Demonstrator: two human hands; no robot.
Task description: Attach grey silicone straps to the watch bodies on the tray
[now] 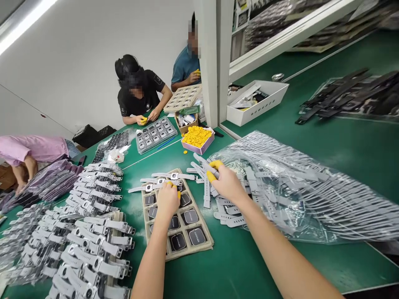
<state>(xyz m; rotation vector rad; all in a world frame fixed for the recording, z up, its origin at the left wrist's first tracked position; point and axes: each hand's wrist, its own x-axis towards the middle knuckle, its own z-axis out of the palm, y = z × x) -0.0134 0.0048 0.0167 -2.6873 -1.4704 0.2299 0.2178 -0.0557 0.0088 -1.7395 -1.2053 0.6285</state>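
My left hand [168, 199], with yellow fingertip covers, is closed over the upper part of a beige tray [204, 238]; what its fingers hold is hidden. Dark square watch faces [197, 236] lie in the tray's compartments, and watches with grey straps [174, 176] rest across its far end. To the right, my right hand [222, 178] pinches a grey strap [205, 165] above a loose pile of grey straps [232, 220]. That pile spills from a clear plastic bag [299, 199] full of straps.
Rows of grey-strapped watches [96, 241] fill the left side. Beyond the tray stand a box of yellow finger covers [199, 145] and a clear tray [156, 135]. Black straps [349, 95] and a white bin [258, 104] are at right. Three people work farther off.
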